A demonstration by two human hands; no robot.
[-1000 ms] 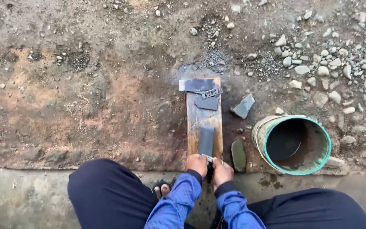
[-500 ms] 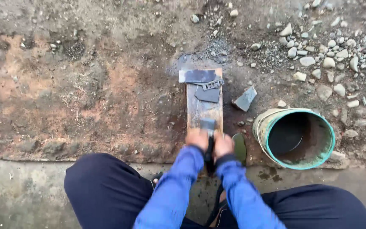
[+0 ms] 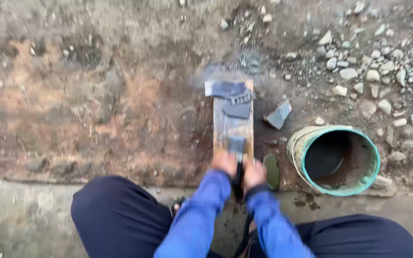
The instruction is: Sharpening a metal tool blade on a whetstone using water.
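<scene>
Head view, looking down past blue sleeves and dark trousers, picture blurred. Left hand [image 3: 224, 163] and right hand [image 3: 254, 172] side by side at near end of wooden board [image 3: 233, 125], both closed around a dark blade [image 3: 237, 146] laid flat on the board; grip detail too smeared to tell further. Flat grey stone pieces [image 3: 231, 91] at far end of board. Grey stone chip [image 3: 277, 115] on ground just right of board. Green-rimmed bucket [image 3: 334, 160] further right, near gravel [image 3: 374, 71]. Small dark oval stone [image 3: 271, 170] between right hand and bucket.
</scene>
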